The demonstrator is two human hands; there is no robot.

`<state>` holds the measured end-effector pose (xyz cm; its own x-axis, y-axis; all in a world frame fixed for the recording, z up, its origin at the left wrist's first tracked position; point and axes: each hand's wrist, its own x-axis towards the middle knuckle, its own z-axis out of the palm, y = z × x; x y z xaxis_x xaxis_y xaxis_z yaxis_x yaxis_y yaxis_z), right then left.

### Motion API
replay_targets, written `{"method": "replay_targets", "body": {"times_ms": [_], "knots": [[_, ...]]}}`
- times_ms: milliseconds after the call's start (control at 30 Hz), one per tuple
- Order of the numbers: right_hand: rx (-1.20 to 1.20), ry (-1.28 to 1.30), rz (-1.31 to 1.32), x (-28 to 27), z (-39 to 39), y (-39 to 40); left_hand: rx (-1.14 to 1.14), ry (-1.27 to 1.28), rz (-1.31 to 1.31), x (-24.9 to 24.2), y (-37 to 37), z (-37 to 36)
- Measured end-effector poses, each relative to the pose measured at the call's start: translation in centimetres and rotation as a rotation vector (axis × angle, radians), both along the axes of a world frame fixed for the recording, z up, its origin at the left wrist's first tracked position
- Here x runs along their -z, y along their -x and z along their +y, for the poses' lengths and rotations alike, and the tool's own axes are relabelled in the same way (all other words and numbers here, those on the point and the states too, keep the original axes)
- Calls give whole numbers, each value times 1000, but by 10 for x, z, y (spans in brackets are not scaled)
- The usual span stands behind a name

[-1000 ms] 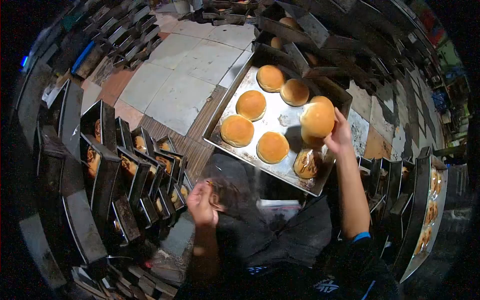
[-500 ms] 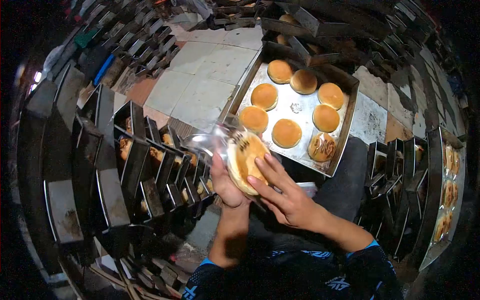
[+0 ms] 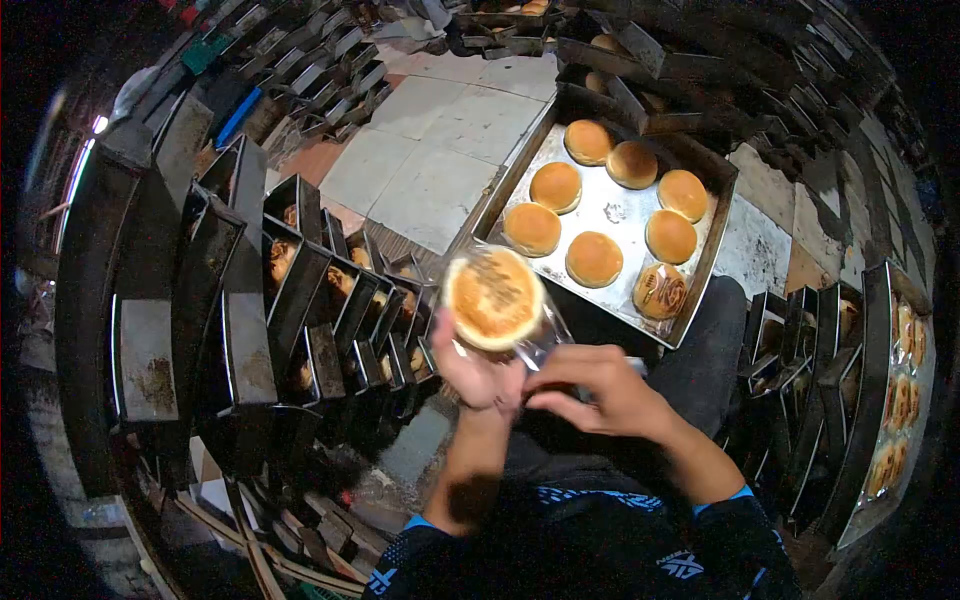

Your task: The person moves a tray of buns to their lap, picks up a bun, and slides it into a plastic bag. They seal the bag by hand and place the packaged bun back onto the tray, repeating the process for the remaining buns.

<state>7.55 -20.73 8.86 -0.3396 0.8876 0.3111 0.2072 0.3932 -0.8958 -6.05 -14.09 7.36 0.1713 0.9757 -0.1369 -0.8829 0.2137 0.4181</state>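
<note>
A round bun (image 3: 494,298) with dark printing on its face sits in a clear plastic bag. My left hand (image 3: 468,372) holds it from below and the left, fingers partly hidden behind it. My right hand (image 3: 598,388) pinches the loose edge of the clear bag (image 3: 541,352) at the bun's lower right. Just beyond, a metal tray (image 3: 708,262) bears several unwrapped buns, such as the one at the front middle (image 3: 594,259). A wrapped bun with dark markings (image 3: 660,291) lies in its near right corner.
Stacked metal trays with buns (image 3: 345,285) stand on the left. More trays (image 3: 800,340) are on the right, one holding wrapped buns (image 3: 900,400). Pale floor tiles (image 3: 440,130) lie beyond, left of the bun tray. Further trays fill the back.
The bun is now fully inside the bag, its printed face turned up to the camera. My right hand has moved off the bun down to the bag's edge. The view has shifted slightly.
</note>
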Motion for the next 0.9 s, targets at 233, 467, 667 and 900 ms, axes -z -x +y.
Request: {"method": "replay_targets", "body": {"times_ms": [233, 467, 667, 900], "knots": [[-550, 5, 73, -22, -20, 1, 145, 191, 105, 10, 27, 16], [547, -205, -211, 23, -7, -3, 211, 298, 351, 12, 32, -10], [720, -187, 272, 27, -3, 8, -182, -110, 850, 60, 6, -62], [593, -110, 21, -17, 4, -6, -494, -818, 1403, 19, 66, -24]]}}
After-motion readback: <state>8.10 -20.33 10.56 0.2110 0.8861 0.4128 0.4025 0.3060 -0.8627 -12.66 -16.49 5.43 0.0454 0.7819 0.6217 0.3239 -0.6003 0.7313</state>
